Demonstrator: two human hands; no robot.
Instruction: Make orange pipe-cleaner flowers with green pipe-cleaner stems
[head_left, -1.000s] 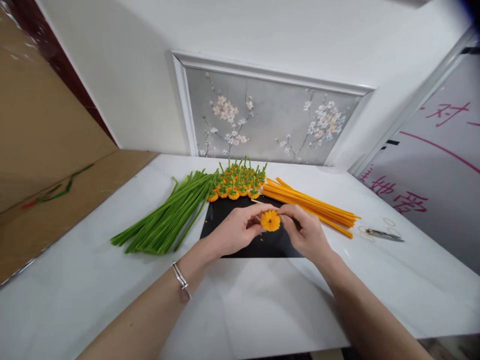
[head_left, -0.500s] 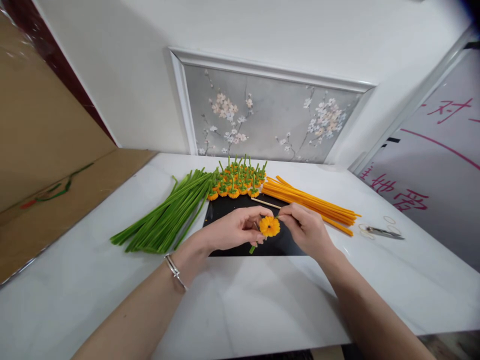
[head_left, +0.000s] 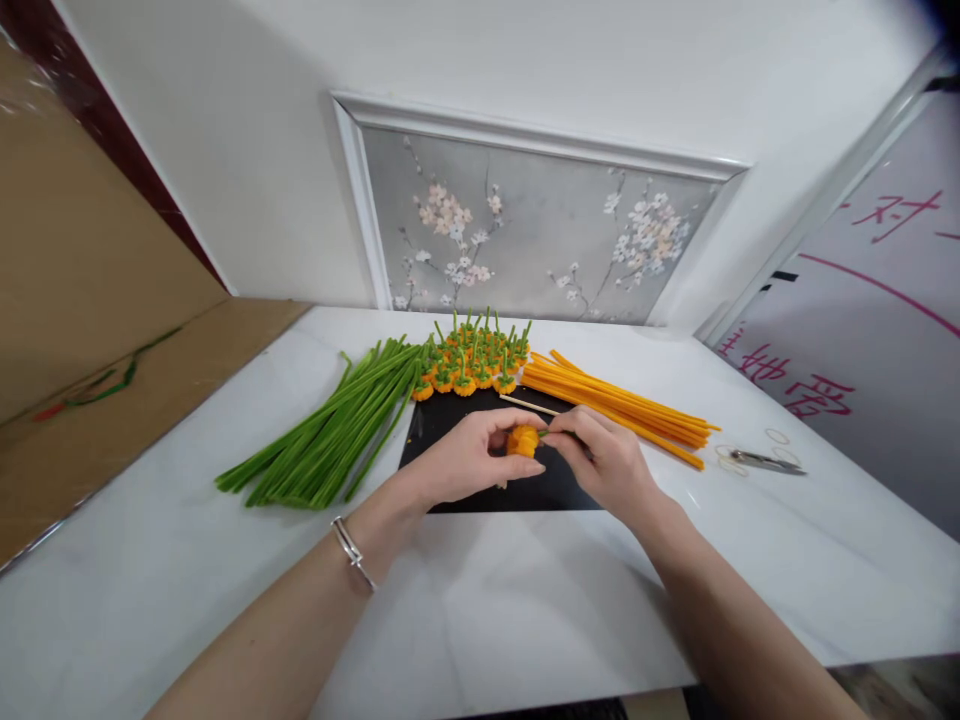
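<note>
An orange pipe-cleaner flower [head_left: 523, 441] is held above a black mat [head_left: 450, 430]. My left hand [head_left: 472, 452] closes round its head with thumb and fingers. My right hand [head_left: 604, 450] pinches a green stem at the flower's right side; the fingertips hide most of that stem. Just beyond the hands, a thin wooden stick [head_left: 529, 404] lies on the mat. Several finished orange flowers [head_left: 465, 383] stand head down behind the mat, their green stems pointing up.
Green pipe cleaners [head_left: 330, 430] lie heaped on the left, orange pipe cleaners [head_left: 622, 400] on the right. Scissors [head_left: 769, 461] and rubber bands [head_left: 777, 437] rest farther right on the white table [head_left: 525, 610]. Cardboard [head_left: 105, 250] borders the left side.
The flower has turned from facing me to sideways, its stem side now toward my right hand. My left fingers have shifted round the head, and my right hand has moved slightly left.
</note>
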